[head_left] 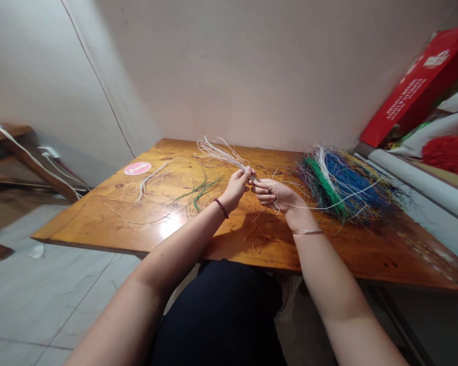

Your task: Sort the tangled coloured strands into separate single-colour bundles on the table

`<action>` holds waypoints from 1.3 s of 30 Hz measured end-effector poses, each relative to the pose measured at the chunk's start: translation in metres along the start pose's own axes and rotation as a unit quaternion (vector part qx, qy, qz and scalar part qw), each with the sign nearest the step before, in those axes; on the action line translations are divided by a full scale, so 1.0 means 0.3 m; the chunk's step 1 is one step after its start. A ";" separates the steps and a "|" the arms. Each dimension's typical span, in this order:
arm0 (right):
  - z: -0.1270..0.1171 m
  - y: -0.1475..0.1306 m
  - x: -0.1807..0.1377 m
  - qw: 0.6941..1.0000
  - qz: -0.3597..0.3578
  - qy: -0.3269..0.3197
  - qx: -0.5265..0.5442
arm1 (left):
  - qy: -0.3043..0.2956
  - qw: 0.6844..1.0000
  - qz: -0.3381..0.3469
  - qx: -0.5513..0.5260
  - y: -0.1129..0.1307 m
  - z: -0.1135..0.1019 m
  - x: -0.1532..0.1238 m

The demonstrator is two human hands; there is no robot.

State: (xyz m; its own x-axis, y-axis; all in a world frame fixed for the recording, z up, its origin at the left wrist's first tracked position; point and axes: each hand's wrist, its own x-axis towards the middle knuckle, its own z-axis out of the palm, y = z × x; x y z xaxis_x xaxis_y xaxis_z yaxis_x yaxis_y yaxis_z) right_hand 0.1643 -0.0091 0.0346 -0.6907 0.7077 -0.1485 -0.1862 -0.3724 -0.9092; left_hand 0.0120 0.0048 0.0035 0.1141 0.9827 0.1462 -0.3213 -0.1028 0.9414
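A bundle of thin white strands (pixel 223 153) is held up above the wooden table, its loose ends fanning out to the upper left. My left hand (pixel 235 188) pinches the bundle near its gathered end. Close against it, my right hand (pixel 273 195) has its fingers curled round the same end, and a few loose strands trail from it to the right. Which strands lie inside each grip is partly hidden by the fingers. Green strands (pixel 200 192) and a smaller pale bunch (pixel 149 181) lie on the table to the left.
A large tangled pile of blue, green, white and yellow strands (pixel 351 183) covers the table's right side. A round pink sticker (pixel 137 168) is at the left of the wooden table (pixel 95 218). A red box (pixel 412 86) and white rolls stand at the right. A wall rises behind.
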 end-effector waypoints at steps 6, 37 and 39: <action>-0.017 0.007 0.006 1.000 -0.008 0.006 -0.009 | 0.011 0.999 0.010 -0.036 0.006 0.008 -0.001; -0.051 0.010 -0.007 0.995 -0.013 -0.041 -0.091 | 0.160 0.978 0.082 -0.102 0.065 -0.025 0.034; -0.050 0.008 -0.009 0.995 -0.012 -0.037 -0.094 | 0.168 0.977 0.085 -0.104 0.067 -0.028 0.037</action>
State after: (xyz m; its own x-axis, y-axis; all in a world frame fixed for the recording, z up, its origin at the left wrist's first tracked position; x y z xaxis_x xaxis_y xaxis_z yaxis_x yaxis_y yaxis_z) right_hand 0.1761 -0.0029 0.0270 -0.7388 0.6660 -0.1032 -0.0735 -0.2319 -0.9700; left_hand -0.0011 0.0151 0.0215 -0.2612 0.9528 0.1550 -0.4973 -0.2704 0.8243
